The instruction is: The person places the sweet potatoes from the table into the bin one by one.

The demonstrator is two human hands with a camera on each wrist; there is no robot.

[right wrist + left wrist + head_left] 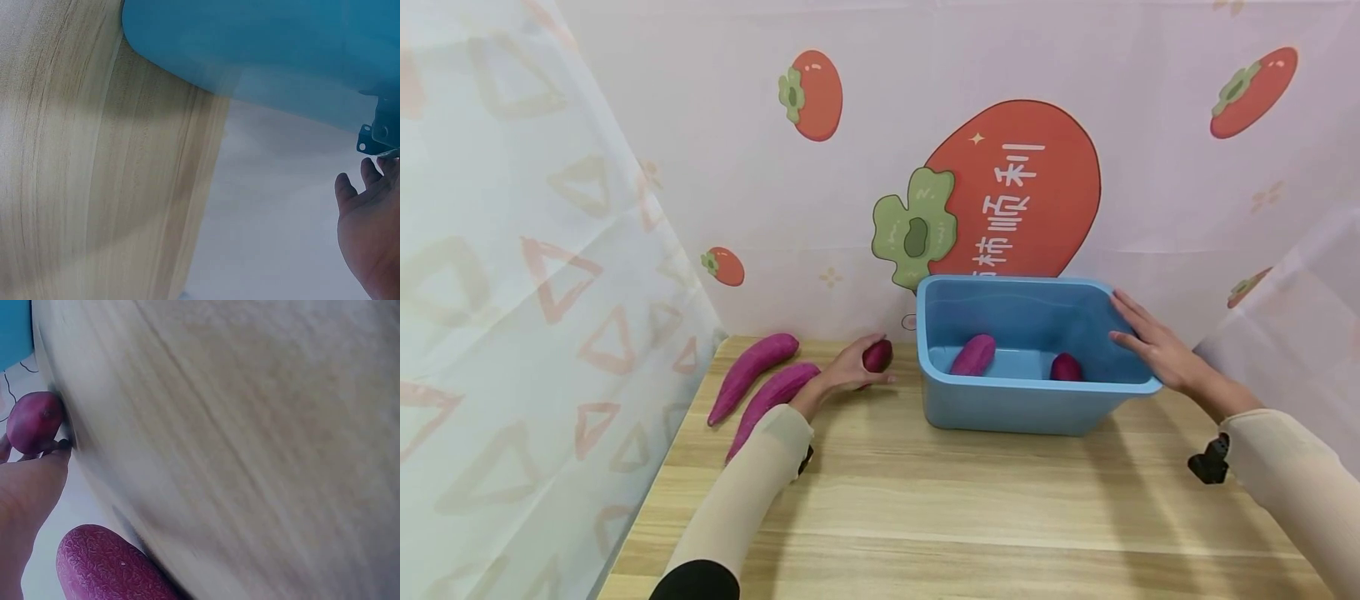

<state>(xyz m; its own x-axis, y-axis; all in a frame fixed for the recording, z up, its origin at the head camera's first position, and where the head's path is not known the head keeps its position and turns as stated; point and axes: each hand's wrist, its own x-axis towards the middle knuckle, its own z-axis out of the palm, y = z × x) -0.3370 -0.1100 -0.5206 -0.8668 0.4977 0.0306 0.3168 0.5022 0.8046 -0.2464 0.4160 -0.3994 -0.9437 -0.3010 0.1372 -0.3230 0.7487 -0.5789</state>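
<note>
My left hand (pixel 852 367) curls its fingers and thumb round a dark purple sweet potato (pixel 877 356) at the back of the table. That sweet potato (pixel 35 422) shows its rounded end in the left wrist view. Two long sweet potatoes, one farther left (pixel 751 377) and one partly behind my wrist (pixel 775 400), lie on the wood. A blue plastic bin (pixel 1007 407) stands right of centre with a sweet potato (pixel 975 356) and another darker one (pixel 1065 367) inside. My right hand (pixel 1165 354) holds the bin's right rim, thumb over the inner side and several fingertips outside, below the rim.
The light wood table (pixel 940 517) meets a white cloth backdrop (pixel 820 192) printed with persimmons, close behind the bin. Another cloth wall (pixel 512 333) with triangle prints rises along the left edge. Pale sleeves cover both forearms, and a black device (pixel 1210 462) hangs at the right wrist.
</note>
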